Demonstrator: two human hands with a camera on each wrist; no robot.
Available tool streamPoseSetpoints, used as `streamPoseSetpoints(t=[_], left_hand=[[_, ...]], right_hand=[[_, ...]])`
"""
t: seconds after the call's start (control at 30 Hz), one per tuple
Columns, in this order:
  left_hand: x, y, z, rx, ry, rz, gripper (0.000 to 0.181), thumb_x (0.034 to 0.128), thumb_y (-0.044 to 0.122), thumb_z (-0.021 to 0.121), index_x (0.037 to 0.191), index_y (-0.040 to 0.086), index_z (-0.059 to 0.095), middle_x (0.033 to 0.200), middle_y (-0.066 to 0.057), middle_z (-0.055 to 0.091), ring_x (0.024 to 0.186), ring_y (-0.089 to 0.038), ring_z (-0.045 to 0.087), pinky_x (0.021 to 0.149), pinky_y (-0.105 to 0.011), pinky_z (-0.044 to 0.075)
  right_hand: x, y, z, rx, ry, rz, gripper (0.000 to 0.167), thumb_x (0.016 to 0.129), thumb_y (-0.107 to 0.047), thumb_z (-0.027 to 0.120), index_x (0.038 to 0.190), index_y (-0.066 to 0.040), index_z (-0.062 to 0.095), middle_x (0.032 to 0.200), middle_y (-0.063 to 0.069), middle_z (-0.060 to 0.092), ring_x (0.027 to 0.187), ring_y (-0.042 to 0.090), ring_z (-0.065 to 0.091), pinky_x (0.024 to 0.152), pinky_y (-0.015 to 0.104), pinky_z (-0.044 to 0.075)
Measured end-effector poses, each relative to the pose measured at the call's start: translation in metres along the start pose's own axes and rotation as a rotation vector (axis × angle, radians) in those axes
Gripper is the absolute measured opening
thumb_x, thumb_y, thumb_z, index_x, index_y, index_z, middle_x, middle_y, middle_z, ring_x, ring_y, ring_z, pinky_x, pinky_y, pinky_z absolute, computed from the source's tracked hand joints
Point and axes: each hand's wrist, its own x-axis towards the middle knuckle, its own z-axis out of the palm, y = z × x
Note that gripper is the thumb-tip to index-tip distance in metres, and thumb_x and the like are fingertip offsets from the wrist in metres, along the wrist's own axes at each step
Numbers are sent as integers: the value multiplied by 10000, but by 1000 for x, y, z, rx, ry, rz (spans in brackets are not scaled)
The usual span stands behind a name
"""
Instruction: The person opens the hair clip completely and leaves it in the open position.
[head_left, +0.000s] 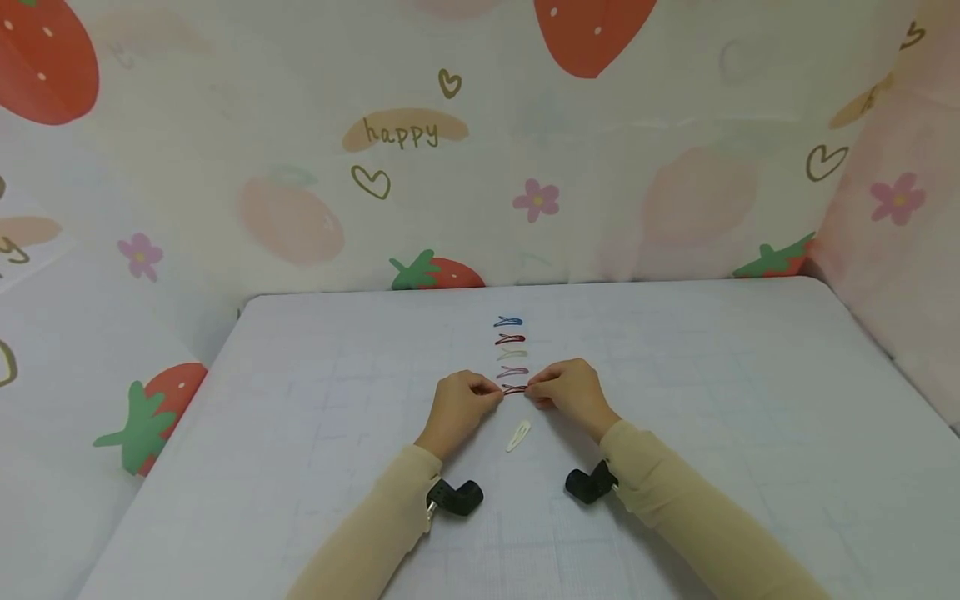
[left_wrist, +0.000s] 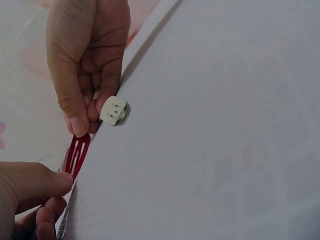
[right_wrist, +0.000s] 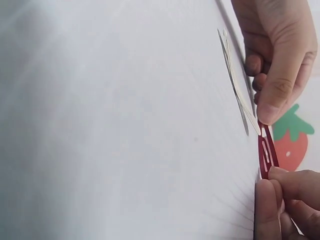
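Observation:
Both hands pinch a dark red snap hair clip point(head_left: 514, 389) by its two ends, at the near end of a column of clips. My left hand point(head_left: 463, 408) has one end between thumb and fingers; my right hand point(head_left: 573, 393) has the other. Slots along the red clip's body show in the left wrist view. On the table toward the body lies a cream snap hair clip point(head_left: 518, 436), touched by neither hand. Farther away, a pink clip point(head_left: 513, 371), a pale cream clip point(head_left: 512, 354), a red clip point(head_left: 510, 338) and a blue clip point(head_left: 509, 321) form the column.
A pale cloth covers the table point(head_left: 337, 358). Behind it hangs a curtain point(head_left: 570, 142) printed with strawberries, flowers and hearts. Black wrist devices point(head_left: 457, 498) sit on the inner sides of both sleeves point(head_left: 390, 517).

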Motion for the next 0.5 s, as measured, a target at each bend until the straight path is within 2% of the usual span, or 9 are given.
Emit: streamPoseSetpoints(t=[0.13,0.27,0.4,0.5], left_hand=[[0,0,0,-29,-10,-29,67,855,146,759,844,83,780,874,-57,736,794,-134,601,730,-285,484],[-3,-2,-1,-74,-3,-41,124,843,136,768,947,70,761,861,-46,697,780,-117,570,721,-255,466],[-16,1,-8,-85,5,-17,200,833,101,766,1026,56,742,864,-49,676,779,-108,558,711,-228,458],[-30,4,-13,-98,-19,-13,199,836,92,757,1029,48,737,883,-50,697,784,-100,585,709,-216,478]], right_hand=[[-1,0,-2,-10,-12,-1,132,852,-107,761,944,-12,769,834,45,734,642,44,618,626,186,530],[-4,2,-6,-3,-10,14,162,852,-111,759,980,-12,759,934,87,746,673,49,638,658,195,546],[-13,6,-9,9,5,20,186,851,-118,749,1003,-10,754,953,95,759,687,46,647,671,196,536],[-22,9,-12,13,6,10,205,851,-135,749,1014,-11,757,899,80,769,690,40,644,668,191,512]])
